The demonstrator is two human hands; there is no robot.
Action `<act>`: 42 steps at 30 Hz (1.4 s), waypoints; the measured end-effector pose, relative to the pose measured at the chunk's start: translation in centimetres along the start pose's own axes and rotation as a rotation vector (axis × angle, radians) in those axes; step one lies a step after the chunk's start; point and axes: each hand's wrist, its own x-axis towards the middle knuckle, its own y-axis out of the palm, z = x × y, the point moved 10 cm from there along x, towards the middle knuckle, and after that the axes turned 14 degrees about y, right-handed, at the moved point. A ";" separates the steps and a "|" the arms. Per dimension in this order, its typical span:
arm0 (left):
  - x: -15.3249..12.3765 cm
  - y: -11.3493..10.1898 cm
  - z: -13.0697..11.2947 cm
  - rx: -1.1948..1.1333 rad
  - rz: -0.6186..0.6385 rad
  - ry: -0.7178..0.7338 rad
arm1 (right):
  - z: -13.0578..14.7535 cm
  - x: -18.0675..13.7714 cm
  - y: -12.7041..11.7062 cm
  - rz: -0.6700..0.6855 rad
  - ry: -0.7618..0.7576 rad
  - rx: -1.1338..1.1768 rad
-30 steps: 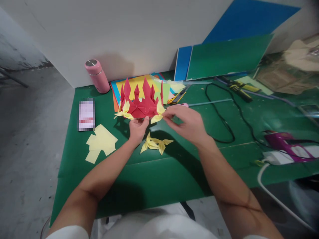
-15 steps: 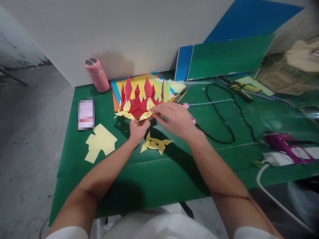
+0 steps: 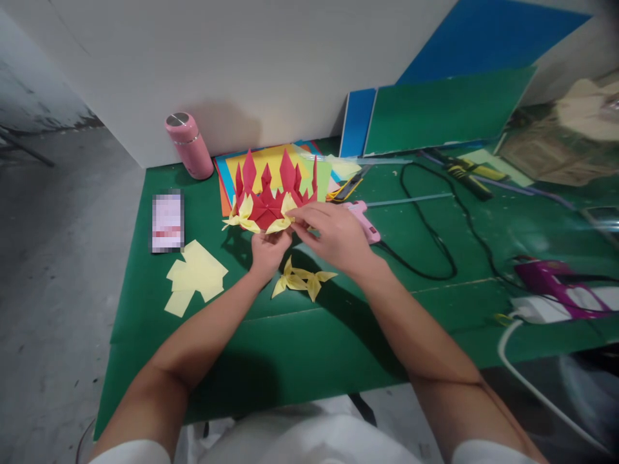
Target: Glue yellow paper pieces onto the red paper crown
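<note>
A red folded-paper crown [image 3: 267, 207] with pointed tips is held up over the green table. My left hand [image 3: 268, 254] pinches its lower edge from below. At the crown's right front, my right hand [image 3: 329, 231] has its fingertips closed on a pale yellow folded-paper flower [image 3: 279, 222], which lies against the red paper. Another yellow paper flower [image 3: 244, 216] sits on the crown's left front. Below my hands, several-petalled yellow folded pieces [image 3: 300, 280] rest on the table. A pink glue gun [image 3: 365, 222] lies just beyond my right hand, partly covered by it.
Yellow paper squares [image 3: 196, 277] and a phone [image 3: 167, 222] lie at the left, with a pink bottle [image 3: 191, 148] behind. Coloured sheets [image 3: 275, 161] are stacked at the back. A black cord [image 3: 435, 251] loops rightward near a purple box [image 3: 546, 283].
My right hand has shifted slightly left, bringing the yellow flower a little left along the crown. More of the glue gun shows. My left hand stays in place.
</note>
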 end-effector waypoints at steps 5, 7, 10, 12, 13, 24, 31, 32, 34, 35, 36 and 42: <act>-0.1 0.0 0.0 0.002 0.003 -0.004 | -0.1 0.0 -0.2 -0.029 0.050 0.042; -0.1 0.0 0.0 0.008 0.006 -0.004 | -0.1 0.0 -0.1 -0.031 0.062 0.049; -0.1 -0.1 0.0 0.010 0.002 0.000 | 0.0 -0.1 -0.1 -0.036 0.065 0.037; 0.0 -0.1 0.0 -0.002 0.003 0.004 | 0.0 -0.1 0.0 -0.044 0.063 0.032; 0.0 -0.1 0.0 -0.010 0.004 0.007 | 0.0 -0.2 0.0 -0.047 0.066 0.031; -0.2 -0.2 0.4 -0.042 0.007 -0.003 | -0.3 -0.2 0.2 0.000 0.114 0.037; -0.3 -0.2 0.8 -0.047 0.051 -0.004 | 0.1 0.2 -0.4 0.026 0.041 0.024; -0.3 -0.1 0.8 -0.055 0.057 0.003 | 0.1 0.2 -0.7 -0.007 0.026 -0.008; -0.3 -0.2 0.9 -0.056 0.049 0.007 | 0.2 0.3 -1.1 -0.068 0.001 -0.066; -0.3 -0.4 1.0 -0.046 0.038 0.002 | 0.2 0.3 -1.2 -0.086 -0.009 -0.083; -0.3 -0.5 1.1 -0.033 0.028 -0.007 | 0.3 0.3 -1.2 -0.095 -0.018 -0.090; -0.4 -0.7 1.3 -0.004 0.019 -0.034 | 0.4 0.3 -1.0 -0.071 -0.043 -0.090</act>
